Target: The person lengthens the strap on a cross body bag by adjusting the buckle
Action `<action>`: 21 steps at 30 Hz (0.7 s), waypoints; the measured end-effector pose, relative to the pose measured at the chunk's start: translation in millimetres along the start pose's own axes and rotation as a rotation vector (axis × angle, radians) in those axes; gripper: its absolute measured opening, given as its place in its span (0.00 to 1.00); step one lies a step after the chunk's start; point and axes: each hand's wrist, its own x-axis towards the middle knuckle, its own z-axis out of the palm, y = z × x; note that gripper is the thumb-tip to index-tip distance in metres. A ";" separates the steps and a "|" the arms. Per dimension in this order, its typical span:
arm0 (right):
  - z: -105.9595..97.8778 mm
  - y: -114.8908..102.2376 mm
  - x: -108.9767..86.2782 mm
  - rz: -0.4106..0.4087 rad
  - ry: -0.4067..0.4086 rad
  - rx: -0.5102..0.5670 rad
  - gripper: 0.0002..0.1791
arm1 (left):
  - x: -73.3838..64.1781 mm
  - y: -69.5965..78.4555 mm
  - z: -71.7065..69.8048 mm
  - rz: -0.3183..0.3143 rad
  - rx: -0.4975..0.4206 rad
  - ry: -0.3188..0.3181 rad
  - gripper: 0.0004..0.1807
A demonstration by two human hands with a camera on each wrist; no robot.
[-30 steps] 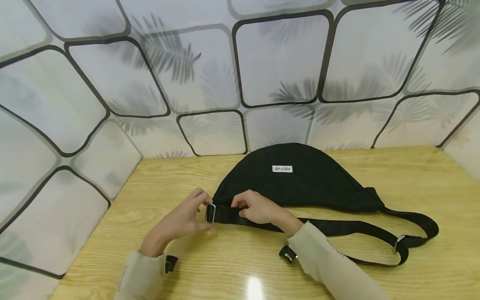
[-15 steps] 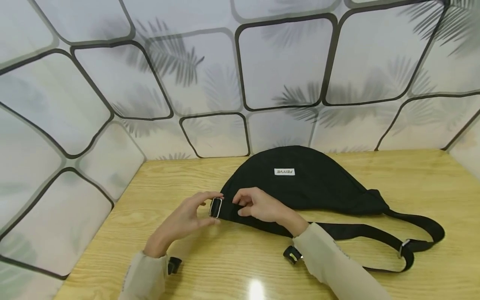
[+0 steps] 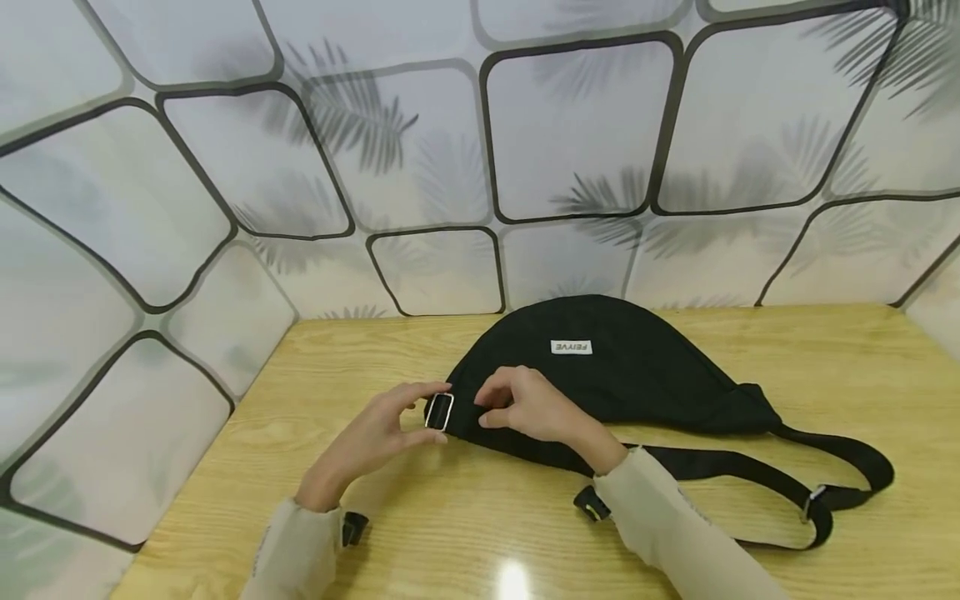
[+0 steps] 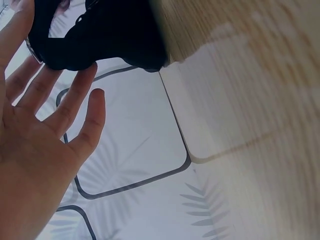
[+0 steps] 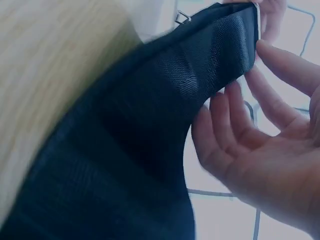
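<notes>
A black waist bag with a small white label lies on the table, its curved side away from me. Along its near side runs the black webbing strap, with a rectangular metal strap slider at its left end. My left hand holds that slider between thumb below and index finger above; its other fingers are spread in the left wrist view. Just to the right, my right hand pinches the strap's upper edge with thumb and fingertips. In the right wrist view the strap bends over the right fingers.
The strap loops out to the right through a second metal slider. A small black device sits at the left cuff and another at the right. A patterned wall covering stands behind the wooden table.
The slider has turned to face the head camera more squarely, and the strap near it has tilted up against the bag. Both hands keep their hold, shifting slightly right in view.
</notes>
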 end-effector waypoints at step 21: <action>16.8 11.6 3.6 0.142 -0.039 0.338 0.04 | 2.4 4.5 1.7 0.054 -0.002 -0.017 0.30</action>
